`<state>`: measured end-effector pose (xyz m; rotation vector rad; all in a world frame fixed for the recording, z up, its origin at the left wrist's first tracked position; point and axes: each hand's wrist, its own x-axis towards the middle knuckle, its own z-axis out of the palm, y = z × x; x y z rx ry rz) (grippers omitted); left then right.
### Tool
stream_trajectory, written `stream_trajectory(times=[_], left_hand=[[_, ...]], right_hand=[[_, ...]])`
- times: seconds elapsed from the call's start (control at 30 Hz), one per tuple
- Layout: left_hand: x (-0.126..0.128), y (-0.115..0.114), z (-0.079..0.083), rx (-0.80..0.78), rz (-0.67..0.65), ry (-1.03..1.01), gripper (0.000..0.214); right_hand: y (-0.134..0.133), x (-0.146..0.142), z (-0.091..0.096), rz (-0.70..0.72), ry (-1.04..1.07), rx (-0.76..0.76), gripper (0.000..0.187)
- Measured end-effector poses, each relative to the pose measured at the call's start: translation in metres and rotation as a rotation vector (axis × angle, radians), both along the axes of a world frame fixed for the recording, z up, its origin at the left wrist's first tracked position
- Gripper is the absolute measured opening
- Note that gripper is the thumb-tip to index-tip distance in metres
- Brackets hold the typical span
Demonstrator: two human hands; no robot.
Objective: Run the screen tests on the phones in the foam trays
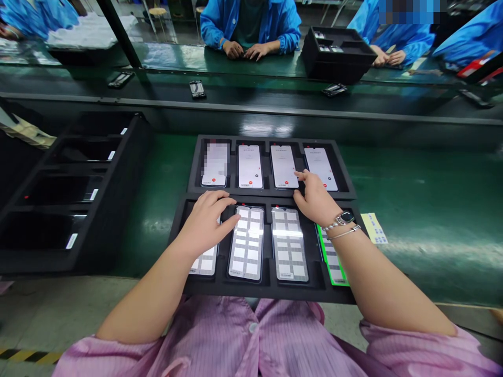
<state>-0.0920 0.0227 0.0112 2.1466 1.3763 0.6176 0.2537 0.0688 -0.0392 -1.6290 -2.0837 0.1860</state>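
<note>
Under left hand [204, 224] lies near-row phone [206, 262]; right hand [314, 201] touches far-row phone [283, 165].

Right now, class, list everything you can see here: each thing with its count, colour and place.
Tray: one, black, on the table before the person.
White-screen phones: four, far row of the tray.
Grid-screen phones: four, near row; the rightmost has a green edge.
Stack of trays: one, black, left on the table.
Sticker sheet: one, yellowish, right of the tray.
Table: one, green.
Belt: one, dark, beyond the table, several small dark parts on it.
Box: one, black, across the belt.
Co-workers: several, blue coats, across the belt.
Watch: one, dark face, right wrist.
Coat: one, pink, bottom.
Left hand: flat on the near-left phone.
Right hand: forefinger at the far row, near the two right phones.
</note>
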Motion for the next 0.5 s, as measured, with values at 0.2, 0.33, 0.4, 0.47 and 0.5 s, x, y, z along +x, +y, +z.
stream_trajectory(times=[0.2, 0.33, 0.4, 0.47, 0.5], left_hand=[[0.000, 0.000, -0.001, 0.011, 0.000, 0.008, 0.034], [-0.001, 0.001, -0.003, 0.035, 0.006, 0.009, 0.032], [-0.001, 0.001, -0.003, 0.037, 0.004, 0.013, 0.031], [-0.001, 0.000, -0.004, 0.037, 0.000, 0.017, 0.030], [0.000, -0.001, -0.004, 0.041, -0.004, 0.016, 0.030]], right_hand=[[0.000, -0.005, 0.012, -0.022, 0.000, -0.008, 0.047], [-0.029, -0.002, 0.054, -0.088, 0.054, 0.120, 0.049], [-0.054, -0.003, 0.078, -0.083, 0.045, 0.233, 0.040], [-0.081, -0.005, 0.095, -0.015, -0.010, 0.305, 0.030], [-0.094, -0.006, 0.100, 0.024, -0.043, 0.315, 0.027]])
